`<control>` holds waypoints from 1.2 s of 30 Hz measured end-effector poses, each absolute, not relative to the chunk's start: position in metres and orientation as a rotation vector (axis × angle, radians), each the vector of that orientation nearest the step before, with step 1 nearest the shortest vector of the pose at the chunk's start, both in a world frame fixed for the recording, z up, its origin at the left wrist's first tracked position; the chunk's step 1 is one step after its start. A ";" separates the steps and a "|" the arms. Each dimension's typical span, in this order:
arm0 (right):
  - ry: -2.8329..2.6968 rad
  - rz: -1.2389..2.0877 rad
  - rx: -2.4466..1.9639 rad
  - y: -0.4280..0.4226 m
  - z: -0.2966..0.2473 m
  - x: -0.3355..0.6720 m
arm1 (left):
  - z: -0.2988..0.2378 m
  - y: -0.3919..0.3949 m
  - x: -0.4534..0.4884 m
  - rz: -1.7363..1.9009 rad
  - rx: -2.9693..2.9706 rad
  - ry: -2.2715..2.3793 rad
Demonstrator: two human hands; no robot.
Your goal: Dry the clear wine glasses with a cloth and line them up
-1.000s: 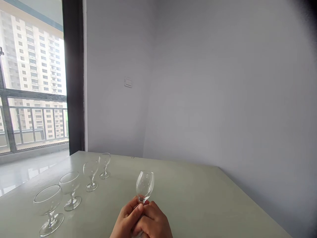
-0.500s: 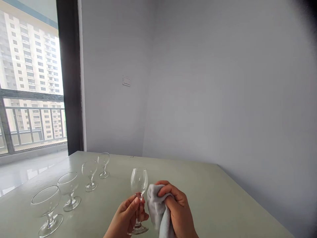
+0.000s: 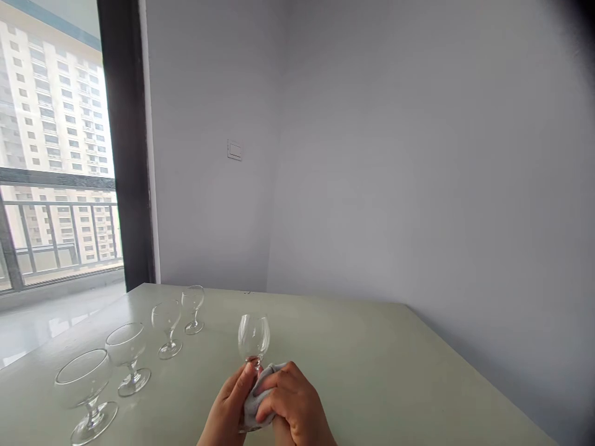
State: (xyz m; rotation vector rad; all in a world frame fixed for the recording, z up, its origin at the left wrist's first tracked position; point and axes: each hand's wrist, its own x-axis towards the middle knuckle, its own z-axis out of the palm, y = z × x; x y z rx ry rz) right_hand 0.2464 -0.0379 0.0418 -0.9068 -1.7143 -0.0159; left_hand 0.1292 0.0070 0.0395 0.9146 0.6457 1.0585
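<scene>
A clear stemmed glass (image 3: 253, 336) stands upright between my hands, its bowl showing above my fingers. My left hand (image 3: 231, 402) is closed around its stem just under the bowl. With my right hand (image 3: 292, 402) I grip a grey cloth (image 3: 261, 396), pressed around the lower stem and near the foot. Most of the stem is hidden by the cloth and my fingers; only a sliver of the foot shows below.
Several stemmed glasses form a row along the left of the pale green table (image 3: 362, 347); the nearest glass (image 3: 86, 390) is at front left, the farthest glass (image 3: 193, 308) toward the back. Grey walls (image 3: 395, 155) border the table behind and to the right.
My right hand has brought the cloth left and down, from beside the glass onto its lower stem. The glass has shifted slightly left, still in my left hand.
</scene>
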 end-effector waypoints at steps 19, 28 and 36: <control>-1.013 1.036 -0.911 -0.037 0.047 0.232 | 0.035 0.026 0.112 0.808 0.707 0.369; -0.552 1.322 -0.775 -0.034 0.062 0.248 | 0.042 0.019 0.116 0.804 0.750 0.238; -0.645 0.835 -0.977 -0.038 0.066 0.260 | 0.040 0.036 0.106 0.993 0.311 0.216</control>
